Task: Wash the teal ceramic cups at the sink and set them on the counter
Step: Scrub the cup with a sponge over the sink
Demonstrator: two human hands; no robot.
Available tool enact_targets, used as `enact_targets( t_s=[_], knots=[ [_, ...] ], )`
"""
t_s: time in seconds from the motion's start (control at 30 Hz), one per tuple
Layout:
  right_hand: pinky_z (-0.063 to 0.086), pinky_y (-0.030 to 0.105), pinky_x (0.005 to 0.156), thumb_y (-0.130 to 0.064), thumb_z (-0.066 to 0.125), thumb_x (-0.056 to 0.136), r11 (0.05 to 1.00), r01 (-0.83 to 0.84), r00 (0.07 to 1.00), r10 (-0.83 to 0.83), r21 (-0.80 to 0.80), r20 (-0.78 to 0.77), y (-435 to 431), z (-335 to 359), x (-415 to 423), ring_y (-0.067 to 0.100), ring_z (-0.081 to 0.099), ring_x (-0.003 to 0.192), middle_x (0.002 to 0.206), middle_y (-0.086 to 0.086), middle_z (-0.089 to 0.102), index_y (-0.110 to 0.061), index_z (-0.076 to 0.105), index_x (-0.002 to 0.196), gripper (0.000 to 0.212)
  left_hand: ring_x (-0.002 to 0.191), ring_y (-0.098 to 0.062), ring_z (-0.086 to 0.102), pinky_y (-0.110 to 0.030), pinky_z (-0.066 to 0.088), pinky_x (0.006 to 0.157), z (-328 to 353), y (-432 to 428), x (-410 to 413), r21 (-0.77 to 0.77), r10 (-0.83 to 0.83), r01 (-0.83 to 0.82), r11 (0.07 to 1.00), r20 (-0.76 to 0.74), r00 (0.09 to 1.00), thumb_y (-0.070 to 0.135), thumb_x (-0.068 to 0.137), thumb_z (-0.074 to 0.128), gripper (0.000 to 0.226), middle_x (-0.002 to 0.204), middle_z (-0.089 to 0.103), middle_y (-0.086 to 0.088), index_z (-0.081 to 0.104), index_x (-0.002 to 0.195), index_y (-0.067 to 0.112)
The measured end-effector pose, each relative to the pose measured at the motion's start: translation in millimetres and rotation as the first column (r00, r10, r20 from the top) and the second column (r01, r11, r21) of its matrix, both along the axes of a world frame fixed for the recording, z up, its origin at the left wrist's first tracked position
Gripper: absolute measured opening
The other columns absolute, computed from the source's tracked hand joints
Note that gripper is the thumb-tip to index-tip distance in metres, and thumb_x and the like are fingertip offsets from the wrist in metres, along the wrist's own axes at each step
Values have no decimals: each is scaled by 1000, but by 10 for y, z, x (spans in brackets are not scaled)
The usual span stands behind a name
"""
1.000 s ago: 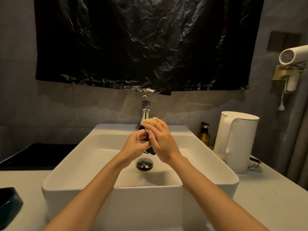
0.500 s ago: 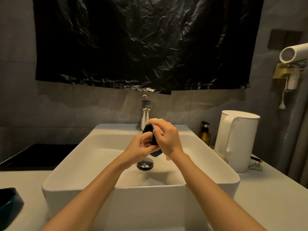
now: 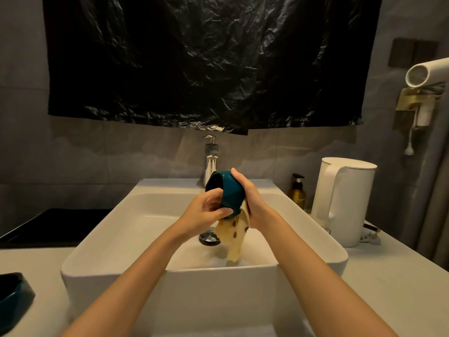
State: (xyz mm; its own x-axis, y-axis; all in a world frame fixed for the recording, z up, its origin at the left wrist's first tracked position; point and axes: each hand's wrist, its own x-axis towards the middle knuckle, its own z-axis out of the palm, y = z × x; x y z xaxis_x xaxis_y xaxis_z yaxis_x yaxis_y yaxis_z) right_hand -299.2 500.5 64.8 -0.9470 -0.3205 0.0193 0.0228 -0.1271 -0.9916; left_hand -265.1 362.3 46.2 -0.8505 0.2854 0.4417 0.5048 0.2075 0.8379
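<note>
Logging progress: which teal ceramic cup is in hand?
The faceted teal ceramic cup over the white sink, held by left hand and right hand; the other cup sits on the left counter.

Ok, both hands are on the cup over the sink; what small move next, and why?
Probably turn the teal cup in the left hand so the cloth wipes round its outer wall: the right hand pins the cloth against the tilted cup's base, most of it hanging unused over the sink.
</note>
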Motion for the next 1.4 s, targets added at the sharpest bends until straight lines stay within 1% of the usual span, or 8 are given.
enact_targets(
  t_s=[0.27,0.47,0.67,0.77,0.9,1.1,1.3,1.4],
  knots=[
    [55,20,75,-41,47,96,995,95,930,-82,19,-359,-164,-101,-42,16,59,105,122,4,56,-25,40,136,44,103,-23,66,-38,55,87,82,-51,-69,338,-33,-27,941,170,985,9,85,65,36,111,69,-8,58,121,12],
    [53,32,92,-46,32,100,992,124,876,-103,14,-471,-236,-174,-67,19,57,112,129,3,53,-33,43,135,40,100,-23,67,-31,58,80,87,-104,-67,365,-20,-53,930,192,981,2,83,65,37,110,68,-7,55,118,11],
    [25,15,110,-20,34,100,844,482,361,50,233,-931,-208,-249,-49,2,34,130,135,-5,53,-22,53,131,36,92,-23,69,-31,58,78,19,-98,-105,196,120,-134,971,84,989,-2,83,66,27,99,71,-11,61,109,5],
    [27,10,104,-22,34,101,820,516,402,23,247,-915,-201,-237,-132,-1,36,125,131,-5,54,-24,52,132,36,89,-25,70,-34,58,77,-11,-82,-99,118,105,-108,987,37,994,-2,81,67,26,98,70,-15,61,106,1],
    [44,34,98,-31,31,97,840,496,556,-113,220,-823,-191,-234,-203,8,52,110,116,-6,61,-21,60,121,39,91,-20,69,-25,57,75,-18,-58,-82,49,92,-93,994,29,995,1,80,70,30,100,70,-9,61,109,5],
    [23,13,109,-29,29,97,765,603,301,45,226,-953,-185,-243,-122,10,37,130,132,-2,56,-17,56,129,44,80,-18,70,-27,57,70,-9,-57,-87,80,85,-82,993,-33,996,-8,80,65,24,91,70,-12,61,102,1],
    [51,39,90,-30,36,90,880,452,649,-213,146,-730,-198,-184,-191,10,60,100,107,-3,68,-20,69,108,39,92,-18,68,-21,54,82,-84,-36,-113,-74,86,-91,993,-66,994,-4,79,68,24,97,70,-9,62,101,3],
    [43,23,98,-28,31,90,828,530,417,-68,182,-906,-159,-232,-136,9,51,114,113,-6,65,-19,66,112,42,90,-17,68,-23,55,81,-72,-39,-98,-48,66,-70,996,-78,995,-3,79,69,23,93,70,-7,63,100,3]
  ],
)
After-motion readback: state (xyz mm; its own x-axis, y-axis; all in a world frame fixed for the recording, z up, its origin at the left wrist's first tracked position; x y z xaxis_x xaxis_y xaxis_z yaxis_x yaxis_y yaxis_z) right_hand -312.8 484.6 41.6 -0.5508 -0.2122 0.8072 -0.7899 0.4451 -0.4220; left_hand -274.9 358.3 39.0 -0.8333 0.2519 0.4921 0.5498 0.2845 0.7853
